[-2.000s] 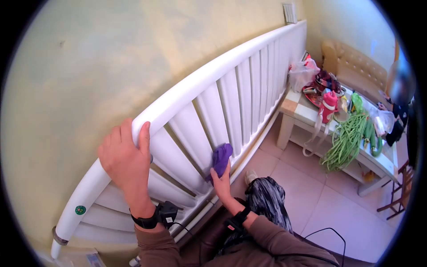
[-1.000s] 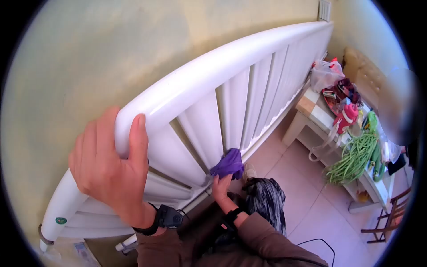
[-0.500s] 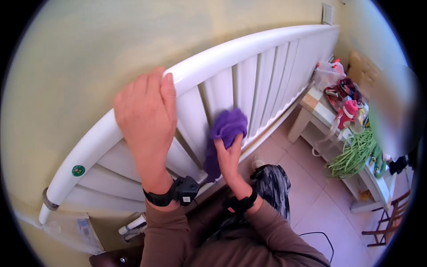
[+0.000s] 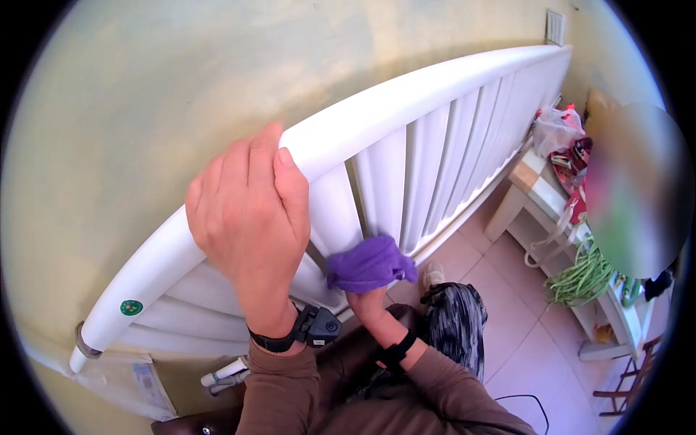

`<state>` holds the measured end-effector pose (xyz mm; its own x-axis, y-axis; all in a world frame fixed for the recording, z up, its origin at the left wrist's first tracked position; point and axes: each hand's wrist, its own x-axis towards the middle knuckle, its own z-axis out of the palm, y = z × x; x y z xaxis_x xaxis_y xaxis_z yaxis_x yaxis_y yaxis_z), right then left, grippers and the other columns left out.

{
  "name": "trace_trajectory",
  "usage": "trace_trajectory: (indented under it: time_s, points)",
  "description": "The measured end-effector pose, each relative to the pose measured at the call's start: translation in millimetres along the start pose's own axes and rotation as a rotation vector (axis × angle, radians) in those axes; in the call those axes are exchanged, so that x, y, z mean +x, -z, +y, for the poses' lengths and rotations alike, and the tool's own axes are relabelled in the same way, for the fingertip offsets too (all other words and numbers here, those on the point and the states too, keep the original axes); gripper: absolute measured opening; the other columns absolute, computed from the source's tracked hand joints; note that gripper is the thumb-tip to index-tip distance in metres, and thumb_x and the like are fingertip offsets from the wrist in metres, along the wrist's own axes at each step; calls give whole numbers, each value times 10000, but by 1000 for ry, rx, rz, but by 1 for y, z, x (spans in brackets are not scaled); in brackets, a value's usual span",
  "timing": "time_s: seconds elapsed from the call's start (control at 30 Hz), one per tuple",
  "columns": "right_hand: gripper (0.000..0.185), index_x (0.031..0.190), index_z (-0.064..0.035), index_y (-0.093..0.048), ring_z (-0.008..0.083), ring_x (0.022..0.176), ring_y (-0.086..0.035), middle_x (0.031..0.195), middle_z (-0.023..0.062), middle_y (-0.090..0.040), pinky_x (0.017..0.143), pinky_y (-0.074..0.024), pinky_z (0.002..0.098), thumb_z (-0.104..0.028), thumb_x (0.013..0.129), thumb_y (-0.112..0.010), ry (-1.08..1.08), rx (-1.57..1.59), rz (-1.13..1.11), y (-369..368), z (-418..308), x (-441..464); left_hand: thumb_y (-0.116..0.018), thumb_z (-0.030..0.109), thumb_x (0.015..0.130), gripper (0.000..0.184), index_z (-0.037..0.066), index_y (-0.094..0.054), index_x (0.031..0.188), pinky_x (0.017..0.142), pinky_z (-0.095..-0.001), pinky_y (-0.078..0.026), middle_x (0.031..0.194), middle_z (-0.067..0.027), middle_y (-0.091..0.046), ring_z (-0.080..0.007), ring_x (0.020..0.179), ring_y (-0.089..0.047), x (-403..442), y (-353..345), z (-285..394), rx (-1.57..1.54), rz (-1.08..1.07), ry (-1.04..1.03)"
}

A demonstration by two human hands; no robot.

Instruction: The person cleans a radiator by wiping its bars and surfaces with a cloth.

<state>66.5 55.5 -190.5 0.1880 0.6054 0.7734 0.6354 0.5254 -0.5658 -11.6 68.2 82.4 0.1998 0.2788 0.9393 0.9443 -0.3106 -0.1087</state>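
Observation:
A white radiator [image 4: 384,170] with upright slats runs along the wall under a thick rounded top pipe [image 4: 406,98]. My left hand [image 4: 250,206] is wrapped over this pipe, fingers on the wall side and thumb on top. Lower down, my right hand [image 4: 368,303] holds a bunched purple cloth [image 4: 371,264] against the lower part of the slats. The cloth covers most of the fingers. A round green sticker [image 4: 131,307] marks the pipe to the left of my left hand.
At right, a white table [image 4: 536,190] carries a plastic bag [image 4: 558,129] and green beans [image 4: 583,275]. A wooden chair [image 4: 631,380] stands at lower right. White pipes [image 4: 226,373] and a brown leather-like seat [image 4: 337,355] lie below the radiator. A dark cable [image 4: 533,397] crosses the floor.
My right hand has moved down the slats with the purple cloth, which now spreads sideways over the fingers. My left hand keeps its hold on the pipe. The camera view has shifted slightly.

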Motion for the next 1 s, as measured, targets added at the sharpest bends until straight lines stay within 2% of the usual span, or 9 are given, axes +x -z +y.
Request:
trace_trajectory:
  time_s: [0.37, 0.5, 0.57, 0.63, 0.7, 0.73, 0.87, 0.93, 1.0]
  points:
    - [398, 1036, -11, -573, 367, 1052, -517, 1083, 216, -562, 909, -406, 393, -121, 670, -681, -609, 116, -129, -20, 67, -109, -502, 148, 832, 177, 93, -644, 922, 640, -325, -392, 748, -23, -571, -203, 692, -539, 0, -1, -3, 84, -15, -64]
    - [358, 955, 24, -603, 387, 905, -582, 943, 241, -609, 817, -464, 437, -157, 655, -676, -946, -237, -726, 11, 76, -78, -512, 150, 835, 177, 100, -635, 952, 649, -331, -397, 758, -21, -571, -213, 701, -539, -5, 0, -7, 157, -3, -172]
    - [369, 948, 30, -608, 343, 849, -610, 928, 209, -628, 748, -489, 417, -196, 663, -671, -966, -259, -590, 23, 110, -96, -522, 142, 831, 190, 100, -632, 980, 673, -332, -408, 796, -25, -594, -219, 732, -554, -11, 0, -9, 167, -40, -183]
    - [389, 979, 36, -591, 263, 822, -615, 937, 159, -632, 723, -492, 363, -190, 671, -667, -1321, 509, 13, 39, 143, -103, -555, 98, 810, 242, 102, -620, 1043, 754, -337, -428, 916, -58, -631, -250, 833, -582, -20, 0, -6, -123, 248, -272]
    - [273, 983, -14, -589, 186, 703, -586, 845, 61, -594, 642, -490, 283, -84, 720, -581, -1336, 700, 186, 60, 132, -88, -543, 15, 777, 295, 72, -609, 1059, 829, -341, -430, 1008, -106, -632, -282, 922, -589, -56, 23, 9, -324, 177, -244]
    - [339, 1060, -15, -543, 170, 780, -577, 916, 77, -581, 687, -478, 277, -75, 729, -579, -1200, 550, 206, 54, 147, -95, -536, 2, 767, 290, 60, -611, 1041, 824, -341, -436, 1001, -110, -633, -283, 919, -593, -84, 29, 12, -413, 128, -233]
    - [440, 1096, 5, -497, 196, 866, -564, 960, 116, -588, 786, -450, 298, -123, 701, -641, -1073, 674, 81, 78, 91, -71, -608, 155, 806, 288, 61, -581, 1076, 824, -348, -461, 1034, -118, -620, -291, 951, -594, -213, 24, 50, -641, -721, 259]
    - [452, 1120, 3, -490, 200, 889, -564, 946, 136, -592, 825, -435, 308, -114, 706, -628, -961, 598, -141, 75, 84, -90, -583, 303, 878, 583, 111, -328, 1366, 901, -337, -424, 1274, -163, -486, -252, 1087, -539, -295, 3, 50, -1063, -1162, 853]
    - [460, 1130, 9, -488, 238, 902, -569, 957, 148, -593, 846, -430, 321, -103, 702, -612, -836, 639, -347, 80, 48, -91, -497, 456, 898, 679, 129, -210, 1420, 904, -398, -417, 1370, -109, -373, -269, 1128, -495, -320, 2, 61, -1232, -1227, 1460]
